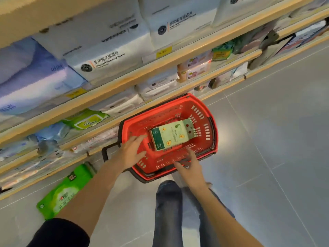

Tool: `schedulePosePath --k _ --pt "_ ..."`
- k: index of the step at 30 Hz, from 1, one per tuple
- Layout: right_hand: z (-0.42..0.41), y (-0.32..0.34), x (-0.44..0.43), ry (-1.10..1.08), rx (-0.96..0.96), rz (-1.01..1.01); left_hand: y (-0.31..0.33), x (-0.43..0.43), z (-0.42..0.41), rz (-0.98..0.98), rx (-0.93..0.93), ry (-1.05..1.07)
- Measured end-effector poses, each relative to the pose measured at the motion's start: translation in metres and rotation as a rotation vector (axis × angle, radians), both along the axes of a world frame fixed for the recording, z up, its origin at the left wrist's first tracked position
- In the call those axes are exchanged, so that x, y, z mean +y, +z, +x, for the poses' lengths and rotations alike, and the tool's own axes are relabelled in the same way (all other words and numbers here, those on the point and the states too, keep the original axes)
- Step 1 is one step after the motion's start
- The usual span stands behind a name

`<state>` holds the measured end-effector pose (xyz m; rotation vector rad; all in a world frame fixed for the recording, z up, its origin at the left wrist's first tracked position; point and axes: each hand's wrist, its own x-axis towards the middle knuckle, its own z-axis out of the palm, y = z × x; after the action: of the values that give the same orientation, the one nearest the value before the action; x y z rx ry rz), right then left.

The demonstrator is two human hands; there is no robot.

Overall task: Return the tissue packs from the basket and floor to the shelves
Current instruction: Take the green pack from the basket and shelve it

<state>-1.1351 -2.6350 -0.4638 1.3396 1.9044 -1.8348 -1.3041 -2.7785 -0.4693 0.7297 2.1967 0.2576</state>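
Note:
A red plastic basket stands on the grey floor below the shelves. Inside it lies a cream tissue pack with avocado prints and a dark green end. My left hand is over the basket's left rim, fingers spread, just left of the pack and holding nothing. My right hand hovers over the basket's near rim, fingers apart, a little below the pack and not touching it. A bright green tissue pack lies on the floor to the left, next to the bottom shelf.
Wooden shelves run diagonally across the top, filled with white, blue and green tissue and wipe packs. My jeans-clad legs stand just below the basket. Grey tiled floor spreads to the right.

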Motion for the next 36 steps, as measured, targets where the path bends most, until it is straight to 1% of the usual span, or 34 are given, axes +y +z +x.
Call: schedulePosePath --k 3,5,7,9,11,16,19,25,30,36 --pt "-0.016 -0.042 -0.011 -0.224 0.008 -0.077 -0.033 0.011 -0.020 0.015 -0.030 -0.056" --pt "-0.026 -0.072 -0.017 -0.327 0.002 -0.114 -0.059 0.021 -0.028 0.008 -0.046 -0.103" --pt "-0.034 -0.105 -0.020 -0.422 -0.003 -0.151 -0.094 0.033 -0.036 -0.040 -0.026 -0.186" --pt "-0.042 -0.142 -0.025 -0.533 0.010 -0.230 -0.133 0.045 -0.044 -0.094 0.002 -0.250" --pt "-0.050 -0.182 -0.029 -0.614 0.024 -0.299 -0.176 0.054 -0.050 -0.111 0.000 -0.278" --pt "-0.072 -0.279 -0.037 -0.754 -0.046 -0.343 -0.273 0.066 -0.061 -0.149 -0.016 -0.368" --pt "-0.081 -0.321 -0.033 -0.769 -0.109 -0.301 -0.319 0.068 -0.066 -0.140 -0.023 -0.400" --pt "-0.108 -0.376 -0.030 -0.712 -0.192 -0.206 -0.385 0.080 -0.079 -0.244 0.025 -0.563" --pt "-0.120 -0.408 -0.040 -0.763 -0.236 -0.257 -0.419 0.091 -0.089 -0.204 -0.065 -0.616" --pt "-0.122 -0.432 -0.047 -0.657 -0.191 -0.141 -0.429 0.099 -0.099 -0.212 -0.219 -0.558"
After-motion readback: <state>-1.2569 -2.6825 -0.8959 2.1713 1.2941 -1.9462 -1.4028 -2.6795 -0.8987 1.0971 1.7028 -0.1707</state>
